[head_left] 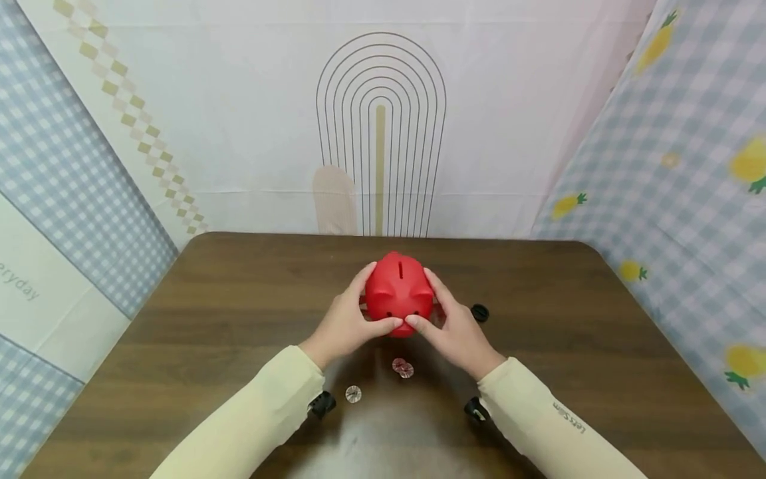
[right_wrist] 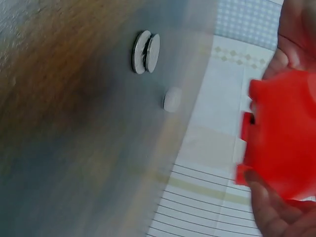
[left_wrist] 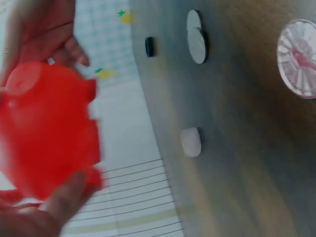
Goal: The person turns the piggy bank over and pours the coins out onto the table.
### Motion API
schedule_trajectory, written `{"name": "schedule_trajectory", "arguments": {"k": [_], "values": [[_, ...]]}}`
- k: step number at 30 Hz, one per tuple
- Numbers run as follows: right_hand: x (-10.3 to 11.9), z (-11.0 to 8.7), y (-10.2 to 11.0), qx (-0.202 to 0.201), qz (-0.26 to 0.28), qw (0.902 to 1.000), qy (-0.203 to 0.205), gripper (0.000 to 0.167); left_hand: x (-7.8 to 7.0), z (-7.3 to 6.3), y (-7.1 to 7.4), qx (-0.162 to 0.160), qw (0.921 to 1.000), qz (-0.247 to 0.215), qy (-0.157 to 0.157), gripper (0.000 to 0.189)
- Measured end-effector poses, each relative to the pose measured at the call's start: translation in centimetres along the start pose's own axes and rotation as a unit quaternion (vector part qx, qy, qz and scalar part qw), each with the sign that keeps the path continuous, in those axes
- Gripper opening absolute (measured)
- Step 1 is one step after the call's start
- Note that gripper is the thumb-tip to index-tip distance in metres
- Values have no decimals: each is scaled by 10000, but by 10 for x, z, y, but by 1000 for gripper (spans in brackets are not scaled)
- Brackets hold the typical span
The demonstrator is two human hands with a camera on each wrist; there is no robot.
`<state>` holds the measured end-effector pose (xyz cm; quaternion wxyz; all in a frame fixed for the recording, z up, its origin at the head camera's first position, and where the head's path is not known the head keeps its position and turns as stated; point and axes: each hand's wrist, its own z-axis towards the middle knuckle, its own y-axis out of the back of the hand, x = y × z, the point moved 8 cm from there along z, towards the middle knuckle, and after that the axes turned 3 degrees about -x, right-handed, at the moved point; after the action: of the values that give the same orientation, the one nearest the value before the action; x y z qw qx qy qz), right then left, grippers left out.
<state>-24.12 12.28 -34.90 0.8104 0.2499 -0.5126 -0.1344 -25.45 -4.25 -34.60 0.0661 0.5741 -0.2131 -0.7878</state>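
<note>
Head view: red piggy bank [head_left: 399, 296], aloft, gripped btwn L hand [head_left: 346, 320] and R hand [head_left: 462, 331] (slot [head_left: 401, 269] up). Step: prob. two-handed lift; next needs even grip. 3 coin-like discs [head_left: 354, 394]: nearside of hands.

left hand [head_left: 344, 324]: gripping | right hand [head_left: 463, 332]: gripping | thumbs [head_left: 385, 325]: tips nearly meeting | forearms [head_left: 251, 409]: extended forward, converging

"eryday" on left cloth [head_left: 66, 319]; "LetsSlim" on right sleeve [head_left: 547, 412].
</note>
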Motion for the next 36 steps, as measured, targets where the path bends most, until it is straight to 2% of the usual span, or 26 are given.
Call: {"name": "schedule_trajectory", "arguments": {"k": [3, 4, 5, 6, 8, 10, 11, 12, 13, 14, 16, 17, 18, 20, 23, 25, 27, 28, 31, 32, 34, 36], "values": [[12, -1, 5, -271, -256, 9954, 887, 92, -15, -3, 3, -228, 9941, 451, -965, 97], [13, -1, 5, -282, -254, 9947, 954, 92, -16, -3, 4, -271, 9927, 548, -1040, 97], [11, 0, 5, -246, -201, 9958, 863, 91, -15, -2, 3, -257, 9936, 574, -943, 95], [8, 1, 3, -146, -117, 9978, 631, 88, -11, -1, 2, -176, 9960, 554, -686, 94], [-4, 2, -2, 166, 101, 9997, -175, 82, 2, 2, -2, 86, 9992, 380, 130, 89], [-14, 0, -6, 422, 213, 9945, -933, 76, 15, 1, -6, 275, 9946, 193, 981, 86], [-16, -1, -7, 470, 165, 9930, -1068, 76, 19, 0, -7, 311, 9926, 118, 1168, 85], [-15, -1, -7, 474, 93, 9934, -1037, 76, 19, 0, -7, 303, 9926, 65, 1175, 86], [-11, -1, -6, 408, 23, 9956, -847, 77, 17, 0, -6, 238, 9943, 3, 1040, 87], [-6, 0, -4, 280, -85, 9982, -525, 79, 13, 0, -5, 138, 9969, -26, 778, 89], [7, 1, 1, -50, -331, 9990, 287, 83, 2, 0, -1, -99, 9999, 26, 71, 94], [11, 0, 3, -191, -452, 9973, 554, 84, -1, 0, 1, -199, 9997, 62, -149, 95], [12, 0, 4, -244, -459, 9966, 634, 83, -2, -1, 1, -240, 9994, 98, -225, 95], [7, 1, 1, -75, -303, 9986, 419, 80, 1, 0, 0, -179, 9997, 168, -58, 92], [-9, 1, -7, 350, 70, 9976, -588, 75, 17, -1, -5, 76, 9965, 65, 827, 86], [-13, 1, -10, 468, 141, 9946, -912, 75, 21, -2, -6, 169, 9941, -21, 1068, 86], [-9, 1, -8, 341, 45, 9964, -769, 78, 19, -1, -5, 133, 9951, -151, 970, 89], [-5, 2, -6, 213, -36, 9984, -527, 79, 15, -1, -3, 62, 9970, -174, 750, 90], [8, 1, 0, -174, -318, 9988, 323, 84, 0, 0, 1, -115, 9997, 11, -213, 95], [9, 1, 1, -221, -300, 9983, 454, 84, -2, 0, 1, -154, 9991, 84, -380, 96], [6, 2, -1, -127, -145, 9994, 296, 82, 0, 1, 1, -161, 9989, 235, -361, 92], [-5, 3, -6, 169, 85, 9993, -333, 79, 9, 2, -3, 35, 9996, 246, 162, 88]]}}
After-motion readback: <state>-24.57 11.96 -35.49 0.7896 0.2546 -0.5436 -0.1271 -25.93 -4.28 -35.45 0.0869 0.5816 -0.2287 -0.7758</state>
